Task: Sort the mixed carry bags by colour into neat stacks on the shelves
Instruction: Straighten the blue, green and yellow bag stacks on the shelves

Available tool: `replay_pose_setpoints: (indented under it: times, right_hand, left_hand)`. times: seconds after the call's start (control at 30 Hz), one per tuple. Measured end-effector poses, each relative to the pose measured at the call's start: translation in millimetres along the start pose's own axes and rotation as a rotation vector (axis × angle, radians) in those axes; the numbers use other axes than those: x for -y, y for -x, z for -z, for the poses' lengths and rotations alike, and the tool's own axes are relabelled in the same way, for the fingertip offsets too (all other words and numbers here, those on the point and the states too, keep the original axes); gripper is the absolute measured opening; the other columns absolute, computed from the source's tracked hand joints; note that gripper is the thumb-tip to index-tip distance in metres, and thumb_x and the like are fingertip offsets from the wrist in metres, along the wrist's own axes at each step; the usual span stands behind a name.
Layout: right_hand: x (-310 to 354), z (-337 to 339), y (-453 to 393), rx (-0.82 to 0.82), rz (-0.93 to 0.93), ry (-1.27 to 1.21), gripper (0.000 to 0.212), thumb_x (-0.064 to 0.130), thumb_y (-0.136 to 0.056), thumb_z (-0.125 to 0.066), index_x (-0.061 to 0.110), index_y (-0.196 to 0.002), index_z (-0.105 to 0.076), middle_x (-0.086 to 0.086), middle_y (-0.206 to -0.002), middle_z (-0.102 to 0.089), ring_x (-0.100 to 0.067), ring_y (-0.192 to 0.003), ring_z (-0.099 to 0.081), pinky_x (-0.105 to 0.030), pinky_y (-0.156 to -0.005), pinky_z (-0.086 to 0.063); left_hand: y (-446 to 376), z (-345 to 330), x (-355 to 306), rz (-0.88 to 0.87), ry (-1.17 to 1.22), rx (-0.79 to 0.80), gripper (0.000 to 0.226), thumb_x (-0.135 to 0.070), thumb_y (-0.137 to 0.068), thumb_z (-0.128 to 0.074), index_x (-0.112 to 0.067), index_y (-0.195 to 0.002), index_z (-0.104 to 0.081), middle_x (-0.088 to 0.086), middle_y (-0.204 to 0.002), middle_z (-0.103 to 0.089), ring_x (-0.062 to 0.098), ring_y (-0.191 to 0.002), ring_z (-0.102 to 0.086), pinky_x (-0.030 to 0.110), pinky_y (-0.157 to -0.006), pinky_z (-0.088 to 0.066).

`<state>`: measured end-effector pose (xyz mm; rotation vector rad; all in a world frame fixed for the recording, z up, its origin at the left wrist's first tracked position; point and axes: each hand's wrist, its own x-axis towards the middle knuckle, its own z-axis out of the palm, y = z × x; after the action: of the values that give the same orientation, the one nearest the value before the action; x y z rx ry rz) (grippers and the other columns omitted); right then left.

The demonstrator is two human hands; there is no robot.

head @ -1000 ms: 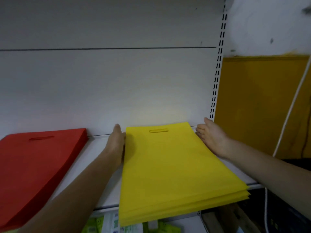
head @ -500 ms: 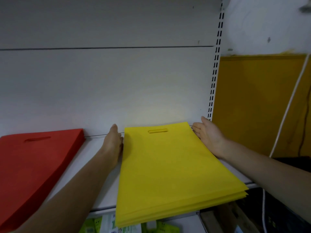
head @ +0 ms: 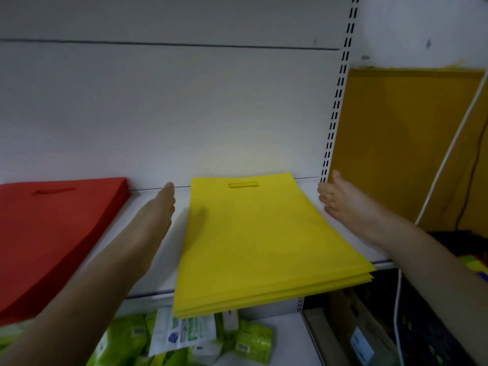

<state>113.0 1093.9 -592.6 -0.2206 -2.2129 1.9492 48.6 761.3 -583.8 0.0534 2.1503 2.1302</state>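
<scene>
A stack of yellow carry bags (head: 258,239) lies flat on the white shelf (head: 158,270), its handle slot toward the back panel and its front edge overhanging the shelf lip. A stack of red carry bags (head: 50,233) lies on the same shelf at the left. My left hand (head: 158,212) is flat and empty, a small gap left of the yellow stack. My right hand (head: 340,199) is spread and empty, just off the stack's right edge near the slotted upright.
A slotted shelf upright (head: 338,101) runs up the right side, with a yellow-painted wall (head: 401,143) and a white cable (head: 446,159) beyond it. Green and white packets (head: 184,336) lie on the shelf below. Dark boxes (head: 396,334) stand at the lower right.
Both hands were pressed against the sides of the yellow stack; now they have drawn apart from it, the left going left and the right going right. The stack stays put.
</scene>
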Motion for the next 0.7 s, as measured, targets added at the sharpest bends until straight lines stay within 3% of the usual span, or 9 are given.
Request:
replay_pose_setpoints:
  times: [0.1, 0.2, 0.3, 0.4, 0.43, 0.5, 0.57, 0.63, 0.7]
  right_hand:
    - [-5.6, 2.7, 49.4, -0.15, 0.181, -0.005, 0.091, 0.08, -0.08, -0.03, 0.02, -0.148, -0.035, 0.009, -0.15, -0.038, 0.009, -0.123, -0.045, -0.01, -0.1, -0.035]
    - [-23.6, -15.3, 101.4, -0.267, 0.382, -0.019, 0.088, 0.087, -0.077, -0.027, 0.031, -0.143, -0.043, 0.019, -0.146, -0.044, 0.007, -0.128, -0.044, -0.02, -0.105, -0.031]
    - [-34.3, -41.2, 125.2, -0.275, 0.439, 0.052, 0.091, 0.091, -0.074, -0.022, 0.036, -0.143, -0.043, 0.027, -0.144, -0.044, 0.007, -0.134, -0.038, -0.03, -0.112, -0.027]
    - [-28.5, -49.7, 119.9, -0.159, 0.339, 0.088, 0.093, 0.096, -0.067, -0.021, 0.044, -0.14, -0.045, 0.029, -0.142, -0.045, 0.008, -0.133, -0.039, -0.036, -0.116, -0.023]
    - [-25.8, -48.6, 117.5, -0.151, 0.332, 0.101, 0.095, 0.097, -0.065, -0.022, 0.043, -0.139, -0.046, 0.028, -0.141, -0.046, 0.008, -0.132, -0.04, -0.032, -0.116, -0.023]
    - [-21.5, -46.7, 117.3, -0.15, 0.364, 0.154, 0.093, 0.093, -0.07, -0.023, 0.037, -0.141, -0.045, 0.027, -0.141, -0.047, 0.009, -0.131, -0.04, -0.016, -0.112, -0.027]
    - [-22.0, -47.2, 122.3, -0.127, 0.415, 0.207, 0.077, 0.076, -0.085, -0.022, 0.03, -0.142, -0.045, 0.026, -0.143, -0.045, 0.008, -0.134, -0.037, -0.008, -0.109, -0.028]
    - [-30.4, -45.2, 127.8, -0.098, 0.474, 0.314, 0.062, 0.06, -0.092, -0.028, 0.028, -0.142, -0.046, 0.026, -0.146, -0.042, 0.007, -0.137, -0.033, -0.009, -0.11, -0.026]
    - [-39.8, -41.0, 129.7, -0.094, 0.532, 0.483, 0.053, 0.053, -0.094, -0.036, 0.029, -0.14, -0.048, 0.027, -0.148, -0.038, 0.004, -0.139, -0.03, -0.013, -0.111, -0.026]
  left_hand:
    - [15.7, 7.0, 12.4, 0.0, 0.002, 0.037, 0.064, -0.051, -0.098, -0.03, -0.012, -0.149, -0.028, 0.001, -0.153, -0.032, 0.015, -0.139, -0.033, 0.026, -0.106, -0.026]
    - [25.9, 10.2, 22.6, -0.006, -0.067, 0.07, 0.07, -0.059, -0.094, -0.031, -0.016, -0.15, -0.026, -0.001, -0.154, -0.03, 0.01, -0.138, -0.033, 0.025, -0.107, -0.025]
    - [25.8, 4.8, 23.9, -0.002, 0.011, 0.093, 0.065, -0.054, -0.097, -0.03, -0.016, -0.15, -0.026, -0.001, -0.154, -0.031, 0.01, -0.136, -0.035, 0.025, -0.105, -0.026]
    - [28.6, -6.6, 19.4, 0.014, 0.008, 0.092, 0.063, -0.056, -0.097, -0.029, -0.02, -0.149, -0.029, -0.005, -0.145, -0.041, 0.004, -0.103, -0.054, 0.023, -0.087, -0.032]
    - [30.4, -7.2, 19.3, 0.01, -0.005, 0.082, 0.063, -0.059, -0.096, -0.03, -0.023, -0.148, -0.03, -0.006, -0.141, -0.044, 0.0, -0.089, -0.052, 0.022, -0.083, -0.033]
    - [34.9, -3.3, 19.1, -0.006, -0.024, 0.082, 0.061, -0.06, -0.094, -0.032, -0.026, -0.145, -0.035, -0.008, -0.141, -0.046, -0.003, -0.083, -0.05, 0.024, -0.084, -0.033]
    - [43.5, -0.4, 15.8, -0.026, -0.068, 0.081, 0.049, -0.059, -0.094, -0.036, -0.035, -0.135, -0.045, -0.01, -0.133, -0.053, 0.001, -0.093, -0.054, 0.025, -0.089, -0.036]
    - [54.7, 0.9, 14.6, -0.123, -0.255, 0.059, 0.046, -0.054, -0.094, -0.041, -0.034, -0.135, -0.048, -0.009, -0.139, -0.049, 0.012, -0.117, -0.05, 0.034, -0.101, -0.038]
    - [70.5, -1.6, 12.1, -0.359, -0.531, 0.085, 0.051, -0.053, -0.091, -0.042, -0.034, -0.137, -0.046, -0.015, -0.143, -0.041, 0.004, -0.129, -0.039, 0.024, -0.107, -0.029]
